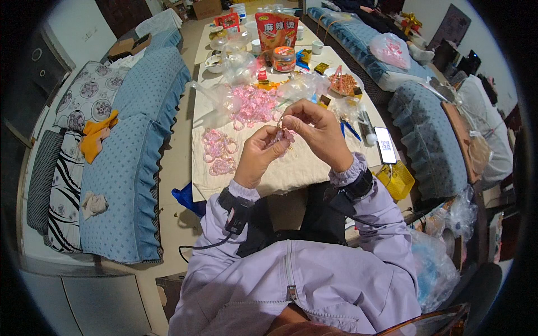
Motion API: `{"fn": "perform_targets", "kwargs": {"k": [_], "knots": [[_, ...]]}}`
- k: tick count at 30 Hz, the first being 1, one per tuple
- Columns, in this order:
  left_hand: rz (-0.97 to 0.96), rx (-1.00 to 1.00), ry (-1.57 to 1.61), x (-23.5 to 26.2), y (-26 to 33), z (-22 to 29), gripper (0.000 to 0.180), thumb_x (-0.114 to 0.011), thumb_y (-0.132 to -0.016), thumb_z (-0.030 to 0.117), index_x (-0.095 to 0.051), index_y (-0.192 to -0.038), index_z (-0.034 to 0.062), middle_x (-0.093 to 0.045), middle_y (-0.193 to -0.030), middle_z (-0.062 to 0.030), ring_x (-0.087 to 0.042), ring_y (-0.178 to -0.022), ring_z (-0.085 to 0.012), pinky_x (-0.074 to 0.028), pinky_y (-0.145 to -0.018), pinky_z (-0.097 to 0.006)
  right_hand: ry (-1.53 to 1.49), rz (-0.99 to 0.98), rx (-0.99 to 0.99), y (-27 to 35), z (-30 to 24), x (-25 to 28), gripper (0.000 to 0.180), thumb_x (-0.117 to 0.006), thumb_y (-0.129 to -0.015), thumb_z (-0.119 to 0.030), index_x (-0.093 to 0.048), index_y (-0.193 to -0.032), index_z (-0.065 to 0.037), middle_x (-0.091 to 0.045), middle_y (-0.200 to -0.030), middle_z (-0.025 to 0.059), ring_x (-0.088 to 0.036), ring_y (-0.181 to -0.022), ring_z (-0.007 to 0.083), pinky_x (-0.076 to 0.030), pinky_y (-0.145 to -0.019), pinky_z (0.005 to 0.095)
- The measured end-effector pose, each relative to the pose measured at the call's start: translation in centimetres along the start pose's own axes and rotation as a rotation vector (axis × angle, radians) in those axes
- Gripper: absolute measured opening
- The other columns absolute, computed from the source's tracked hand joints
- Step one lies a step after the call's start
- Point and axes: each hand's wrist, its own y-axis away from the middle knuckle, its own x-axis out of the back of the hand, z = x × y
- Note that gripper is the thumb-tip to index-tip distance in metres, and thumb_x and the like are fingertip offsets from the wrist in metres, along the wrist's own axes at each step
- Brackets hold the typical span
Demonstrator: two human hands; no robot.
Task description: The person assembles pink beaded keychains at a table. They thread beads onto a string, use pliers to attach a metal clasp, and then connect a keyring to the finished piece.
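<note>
Above the near part of the cloth-covered table (314, 168), both my hands meet at a pink beaded bracelet (288, 136). My left hand (260, 152) is closed on it with thumb and forefinger. At its upper end my right hand (315, 130) pinches, fingertips together; what exactly lies between those fingertips is too small to make out. Just beyond my hands is a large heap of pink bracelets (255, 103). A smaller group of pink bracelets (218, 147) lies on the cloth, left of my left hand. Blue-handled pliers (352, 130) rest right of my right hand.
A lit phone (385, 144) lies at the table's right edge, above a yellow basket (397, 180). Farther back stand a lidded jar (284, 59), a red snack bag (276, 35) and a plate of food (343, 84). Blue-covered sofas (131, 151) flank the table.
</note>
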Motion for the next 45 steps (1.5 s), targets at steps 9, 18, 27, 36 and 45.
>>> {"fn": "perform_targets", "kwargs": {"k": [9, 18, 27, 36, 45], "knots": [[0.025, -0.019, 0.060, 0.0, -0.2, 0.0, 0.040, -0.069, -0.092, -0.001, -0.055, -0.130, 0.0012, -0.066, -0.116, -0.0054, -0.063, -0.107, -0.0129, -0.052, -0.094, -0.029, -0.002, -0.008, 0.037, -0.1, 0.1, -0.1, 0.015, -0.070, -0.096, -0.012, -0.065, -0.102, 0.001, -0.067, -0.090, 0.0032, -0.062, -0.082, 0.0086, -0.052, -0.075, 0.0254], [0.013, -0.046, 0.147, 1.0, -0.1, -0.3, 0.059, -0.067, -0.082, -0.008, -0.050, -0.138, 0.0033, -0.060, -0.114, -0.0025, -0.059, -0.104, -0.0122, -0.049, -0.095, -0.026, -0.001, 0.024, 0.039, -0.4, 0.5, 0.3, 0.015, -0.070, -0.096, -0.012, -0.066, -0.102, 0.001, -0.068, -0.093, 0.0033, -0.062, -0.086, 0.0097, -0.052, -0.079, 0.0264], [0.004, -0.006, 0.170, 1.5, 0.6, 0.8, 0.071, -0.060, -0.077, -0.010, -0.044, -0.144, 0.0051, -0.059, -0.120, -0.0061, -0.059, -0.105, -0.0180, -0.045, -0.099, -0.031, -0.094, 0.010, 0.043, -0.8, 0.9, 0.3, 0.017, -0.068, -0.098, -0.014, -0.064, -0.103, 0.001, -0.066, -0.094, 0.0022, -0.062, -0.088, 0.0083, -0.051, -0.079, 0.0239], [0.074, -0.110, 0.037, 0.2, -0.7, 2.3, 0.028, -0.068, -0.097, 0.013, -0.062, -0.122, 0.0018, -0.067, -0.110, -0.0051, -0.060, -0.098, -0.0112, -0.047, -0.087, -0.027, -0.059, 0.004, -0.010, -0.6, 0.3, -0.1, 0.015, -0.070, -0.096, -0.014, -0.068, -0.097, 0.001, -0.067, -0.084, 0.0008, -0.060, -0.078, 0.0069, -0.050, -0.070, 0.0233], [0.211, -0.107, -0.066, -0.7, -1.1, 2.8, 0.017, -0.072, -0.096, 0.015, -0.068, -0.106, 0.0016, -0.070, -0.097, -0.0031, -0.062, -0.088, -0.0094, -0.048, -0.084, -0.024, -0.071, 0.083, -0.005, 0.5, 0.6, -0.7, 0.027, -0.077, -0.090, -0.019, -0.066, -0.108, -0.001, -0.069, -0.095, 0.0033, -0.062, -0.085, 0.0084, -0.049, -0.071, 0.0250]]}}
